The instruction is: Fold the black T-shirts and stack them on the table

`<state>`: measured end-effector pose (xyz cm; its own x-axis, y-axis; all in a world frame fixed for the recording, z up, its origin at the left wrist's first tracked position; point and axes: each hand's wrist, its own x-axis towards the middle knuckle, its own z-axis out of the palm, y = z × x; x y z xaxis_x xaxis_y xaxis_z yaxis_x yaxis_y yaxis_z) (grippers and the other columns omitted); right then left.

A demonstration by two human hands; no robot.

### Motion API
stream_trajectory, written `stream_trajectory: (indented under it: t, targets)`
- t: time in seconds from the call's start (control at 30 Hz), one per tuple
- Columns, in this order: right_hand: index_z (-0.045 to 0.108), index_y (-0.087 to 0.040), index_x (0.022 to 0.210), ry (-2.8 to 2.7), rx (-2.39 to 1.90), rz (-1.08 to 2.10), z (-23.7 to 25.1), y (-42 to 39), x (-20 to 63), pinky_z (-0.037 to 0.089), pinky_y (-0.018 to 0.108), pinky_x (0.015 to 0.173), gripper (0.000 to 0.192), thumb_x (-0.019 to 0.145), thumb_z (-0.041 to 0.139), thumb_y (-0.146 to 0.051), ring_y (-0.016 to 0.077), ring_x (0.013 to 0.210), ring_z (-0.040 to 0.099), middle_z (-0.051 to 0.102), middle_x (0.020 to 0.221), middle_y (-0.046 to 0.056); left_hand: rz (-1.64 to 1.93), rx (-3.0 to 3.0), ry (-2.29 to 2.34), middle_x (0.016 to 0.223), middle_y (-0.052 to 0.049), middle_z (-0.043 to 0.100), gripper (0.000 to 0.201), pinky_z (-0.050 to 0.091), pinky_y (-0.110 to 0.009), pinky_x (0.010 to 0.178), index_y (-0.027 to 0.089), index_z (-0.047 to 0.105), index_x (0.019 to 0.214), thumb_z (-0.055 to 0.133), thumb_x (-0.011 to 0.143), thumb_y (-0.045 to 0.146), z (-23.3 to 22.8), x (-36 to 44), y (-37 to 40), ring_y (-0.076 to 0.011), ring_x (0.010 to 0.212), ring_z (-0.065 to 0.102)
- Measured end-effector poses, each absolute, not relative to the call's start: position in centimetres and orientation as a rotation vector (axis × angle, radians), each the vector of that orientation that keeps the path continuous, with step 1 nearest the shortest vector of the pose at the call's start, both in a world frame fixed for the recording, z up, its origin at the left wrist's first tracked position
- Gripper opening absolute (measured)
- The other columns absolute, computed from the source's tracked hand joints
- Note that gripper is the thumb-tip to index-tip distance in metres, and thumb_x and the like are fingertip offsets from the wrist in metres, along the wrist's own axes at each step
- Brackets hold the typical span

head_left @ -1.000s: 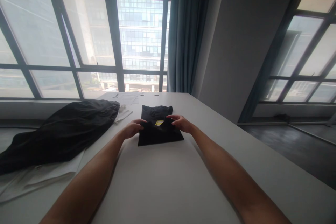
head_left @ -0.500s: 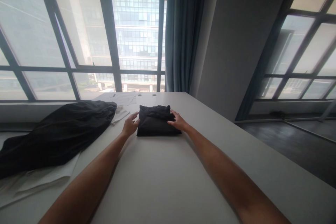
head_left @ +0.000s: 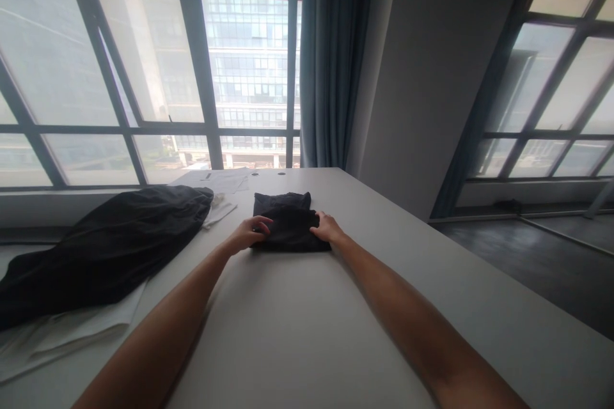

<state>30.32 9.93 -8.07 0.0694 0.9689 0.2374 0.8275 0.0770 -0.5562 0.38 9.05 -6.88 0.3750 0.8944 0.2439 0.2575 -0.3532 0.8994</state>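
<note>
A folded black garment (head_left: 290, 230) lies in a compact bundle on the white table (head_left: 292, 313). My left hand (head_left: 250, 232) is closed on its near left part, fingers over the cloth and thumb below. On the opposite side, my right hand (head_left: 326, 227) pinches the right edge of the cloth. Between the hands, the near layer is slightly raised and overlaps the far folded part. The garment's exact kind cannot be made out in this folded state.
To the left a larger black cloth (head_left: 110, 246) lies loosely spread, with whitish fabric (head_left: 81, 332) under it. Papers (head_left: 223, 179) rest at the table's far end. A curtain (head_left: 330, 70) hangs by the windows, and the table's right edge borders the floor.
My left hand has moved right and onto the cloth, closing on it. My right hand has shifted slightly down and now pinches the edge. The near layer has been lifted a little.
</note>
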Motion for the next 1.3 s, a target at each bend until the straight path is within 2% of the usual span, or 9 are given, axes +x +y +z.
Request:
stream_trajectory:
  t: [0.17, 0.37, 0.53, 0.63, 0.77, 0.87, 1.07, 1.2, 1.3]
  targets:
    - [0.063, -0.020, 0.118, -1.791, -1.625, 0.581, -7.5, 10.1, 30.2, 0.049, 0.028, 0.074, 0.059, 0.062, 0.079, -0.011, 0.0178, 0.080, 0.063, 0.066, 0.089, 0.002, 0.331, 1.681, 0.878, 0.083, -0.008, 0.076, 0.039, 0.047, -0.023, 0.050, 0.019, 0.079, 0.091, 0.078, 0.052, 0.013, -4.8, -1.2, 7.1, -0.0179, 0.064, 0.066]
    - [0.064, -0.019, 0.097, -1.745, -1.642, 1.165, -6.0, 8.7, 30.9, 0.052, 0.028, 0.061, 0.056, 0.047, 0.086, -0.009, 0.0157, 0.063, 0.061, 0.062, 0.069, -0.002, 0.005, 1.572, 0.960, 0.076, -0.009, 0.076, 0.031, 0.053, -0.030, 0.045, 0.021, 0.078, 0.075, 0.082, 0.048, 0.008, -3.7, -2.7, 6.1, -0.0260, 0.063, 0.070]
    - [0.058, -0.018, 0.084, -1.847, -1.740, 1.786, -4.3, 7.2, 32.3, 0.057, 0.033, 0.054, 0.065, 0.032, 0.096, -0.018, 0.0239, 0.063, 0.070, 0.068, 0.072, 0.003, 0.068, 1.532, 0.970, 0.088, -0.011, 0.077, 0.041, 0.054, -0.031, 0.052, 0.021, 0.077, 0.096, 0.088, 0.059, 0.034, -3.7, -4.2, 7.1, -0.0212, 0.057, 0.068]
    - [0.058, -0.017, 0.085, -1.802, -1.739, 1.585, -3.9, 7.3, 32.9, 0.058, 0.034, 0.053, 0.068, 0.034, 0.099, -0.033, 0.0271, 0.063, 0.072, 0.068, 0.070, 0.005, 0.601, 1.647, 1.249, 0.075, -0.008, 0.074, 0.042, 0.048, -0.026, 0.052, 0.017, 0.075, 0.089, 0.084, 0.062, 0.048, -5.4, -3.4, 8.7, -0.0186, 0.056, 0.065]
    - [0.060, -0.018, 0.101, -1.726, -1.682, 1.327, -5.1, 8.7, 33.3, 0.058, 0.034, 0.054, 0.079, 0.034, 0.099, -0.034, 0.0236, 0.060, 0.070, 0.067, 0.068, 0.002, 1.124, 1.802, 1.590, 0.067, -0.006, 0.070, 0.036, 0.046, -0.027, 0.062, 0.019, 0.072, 0.077, 0.087, 0.054, 0.041, -8.2, -1.4, 10.7, -0.0232, 0.068, 0.068]
    - [0.063, -0.018, 0.106, -1.748, -1.624, 1.245, -6.4, 9.8, 33.3, 0.056, 0.032, 0.053, 0.080, 0.034, 0.099, -0.027, 0.0198, 0.056, 0.066, 0.063, 0.062, -0.003, 1.080, 1.808, 1.611, 0.063, -0.004, 0.068, 0.030, 0.046, -0.028, 0.065, 0.022, 0.070, 0.070, 0.088, 0.049, 0.032, -9.3, -0.6, 11.3, -0.0253, 0.072, 0.068]
    - [0.071, -0.019, 0.091, -1.935, -1.720, 0.672, -6.6, 10.1, 32.7, 0.051, 0.029, 0.067, 0.044, 0.050, 0.086, -0.010, 0.0183, 0.066, 0.064, 0.062, 0.063, -0.002, 0.964, 1.775, 1.596, 0.065, -0.002, 0.066, 0.023, 0.046, -0.029, 0.066, 0.020, 0.071, 0.076, 0.083, 0.058, 0.028, -9.1, 0.1, 10.3, -0.0229, 0.069, 0.065]
    - [0.072, -0.018, 0.093, -2.021, -1.802, 0.438, -6.0, 9.6, 32.4, 0.049, 0.029, 0.074, 0.036, 0.059, 0.084, -0.018, 0.0220, 0.082, 0.066, 0.069, 0.082, 0.004, 1.079, 1.943, 1.631, 0.081, -0.006, 0.067, 0.029, 0.047, -0.031, 0.075, 0.020, 0.074, 0.088, 0.081, 0.064, 0.033, -9.0, 1.0, 9.4, -0.0246, 0.079, 0.065]
    - [0.071, -0.018, 0.091, -2.019, -1.813, 0.410, -5.9, 9.5, 32.2, 0.047, 0.028, 0.072, 0.033, 0.062, 0.084, -0.025, 0.0226, 0.086, 0.065, 0.071, 0.090, 0.006, 1.092, 1.942, 1.661, 0.095, -0.009, 0.065, 0.026, 0.047, -0.031, 0.079, 0.020, 0.074, 0.083, 0.081, 0.063, 0.034, -9.2, 1.5, 9.1, -0.0255, 0.088, 0.065]
